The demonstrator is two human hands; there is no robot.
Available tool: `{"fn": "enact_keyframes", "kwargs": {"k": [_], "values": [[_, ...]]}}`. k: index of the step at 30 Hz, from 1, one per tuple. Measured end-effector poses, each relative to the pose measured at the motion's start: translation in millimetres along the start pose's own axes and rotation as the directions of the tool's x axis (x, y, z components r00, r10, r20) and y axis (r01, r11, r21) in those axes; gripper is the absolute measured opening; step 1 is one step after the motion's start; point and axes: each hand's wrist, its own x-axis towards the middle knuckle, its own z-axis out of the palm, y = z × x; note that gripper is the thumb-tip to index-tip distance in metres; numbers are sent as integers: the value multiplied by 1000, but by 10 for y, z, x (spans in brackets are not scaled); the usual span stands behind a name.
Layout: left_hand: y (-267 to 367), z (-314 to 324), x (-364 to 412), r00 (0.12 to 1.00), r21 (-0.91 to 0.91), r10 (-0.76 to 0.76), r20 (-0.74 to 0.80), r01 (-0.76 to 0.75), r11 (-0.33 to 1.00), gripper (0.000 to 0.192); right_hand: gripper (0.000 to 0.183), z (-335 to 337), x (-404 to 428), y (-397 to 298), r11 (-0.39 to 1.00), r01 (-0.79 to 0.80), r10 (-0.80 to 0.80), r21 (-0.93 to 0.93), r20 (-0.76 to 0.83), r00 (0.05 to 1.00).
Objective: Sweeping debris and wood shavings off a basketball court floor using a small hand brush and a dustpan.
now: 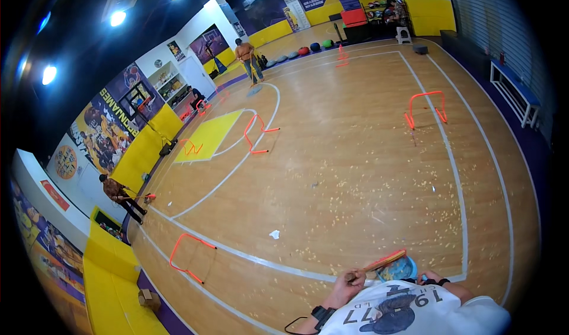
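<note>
At the bottom of the head view, my left hand [345, 287] grips the brown handle of a hand brush [387, 259] with a red-orange head. The brush head lies against the far edge of a blue dustpan [413, 266]. Yellowish scraps [395, 272] lie inside the pan. My right hand [429, 276], partly hidden by my white shirt, holds the dustpan at its right side. Beyond them, many small pale-yellow bits [342, 184] are scattered over the wood-look court floor [311, 126], along with a crumpled white piece of litter [274, 234].
Orange hurdles stand around the court, including a near-left hurdle [174, 254] and a right hurdle [426, 94]. One person [118, 190] sweeps at left; another person [245, 53] mops farther back. A blue-topped bench [515, 82] lines the right wall. A cardboard box [149, 298] sits lower left.
</note>
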Motion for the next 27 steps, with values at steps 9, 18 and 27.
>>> {"fn": "enact_keyframes", "kwargs": {"k": [9, 18, 27], "values": [[-6, 285, -48, 992, -277, 113, -63, -126, 953, 12, 21, -166, -45, -128, 984, 10, -60, -175, -281, 958], [124, 97, -18, 994, -329, 108, -5, -103, 939, 13, 19, -766, 107, -112, 900, -121, -118, -419, -501, 858], [236, 32, 14, 986, -316, 145, -82, -164, 935, 14, 22, -1470, 358, -31, 511, -397, -445, -763, -630, 636]]}}
